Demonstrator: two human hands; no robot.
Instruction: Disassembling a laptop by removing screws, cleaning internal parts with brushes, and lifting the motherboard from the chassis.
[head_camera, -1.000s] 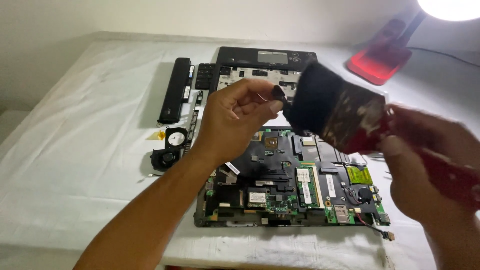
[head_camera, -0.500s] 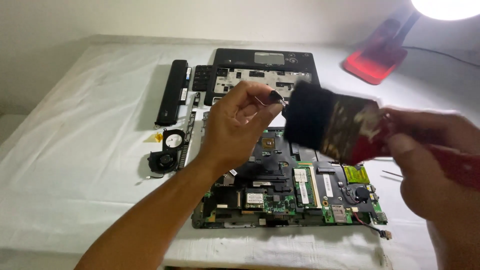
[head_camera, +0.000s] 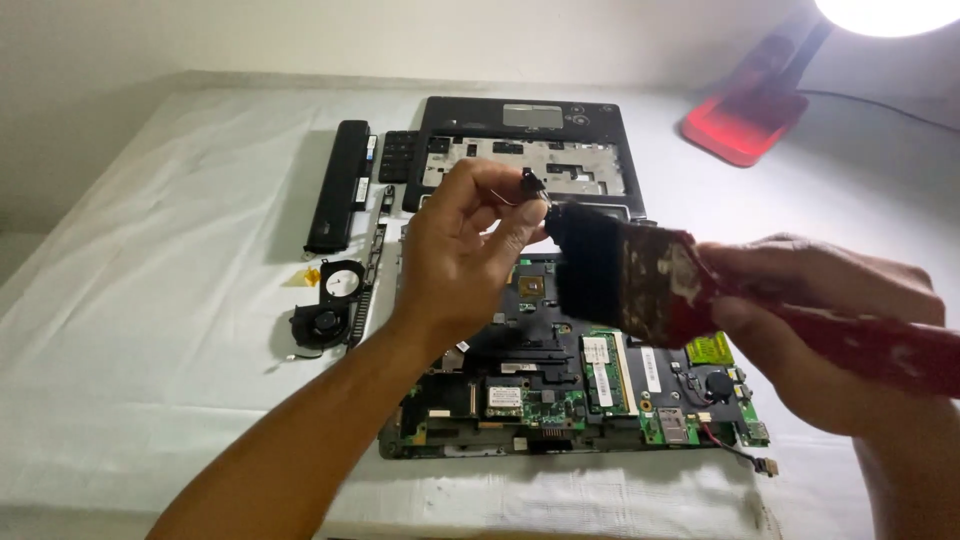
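Hovering above the motherboard (head_camera: 560, 390), brush (head_camera: 620, 275) bristles against small black part (head_camera: 531, 183).

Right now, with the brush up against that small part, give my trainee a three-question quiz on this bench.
1. True or false: the left hand pinches a small black part above the board.
2. What does the right hand hold? A) a screwdriver B) a wide brush with black bristles C) a cloth
3. Which long black thing lies at the far left of the white cloth?

Key
1. True.
2. B.
3. The battery, lying left of the case, with the fan nearer the camera.
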